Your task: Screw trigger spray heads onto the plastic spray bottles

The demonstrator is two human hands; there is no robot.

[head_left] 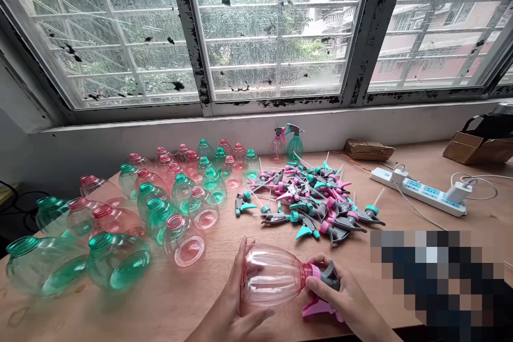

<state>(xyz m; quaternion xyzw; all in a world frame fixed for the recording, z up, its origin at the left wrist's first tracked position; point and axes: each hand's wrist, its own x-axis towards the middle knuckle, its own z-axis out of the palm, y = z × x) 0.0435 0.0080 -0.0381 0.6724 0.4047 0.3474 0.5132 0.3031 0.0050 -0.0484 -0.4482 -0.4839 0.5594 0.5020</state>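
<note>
A clear pink plastic bottle lies on its side in the air over the table's front, its neck pointing right. My left hand cups the bottle's base, fingers behind it and thumb below. At the neck, my right hand is closed round a grey and pink trigger spray head, with thumb and fingers on its pink collar. The collar sits against the bottle's mouth; how tightly it is screwed on cannot be seen. The pink trigger hangs down under the right hand.
Several open green and pink bottles stand at the left. A heap of loose spray heads lies mid-table. Two bottles with heads fitted stand by the wall. A power strip, brown package and cardboard box are at right.
</note>
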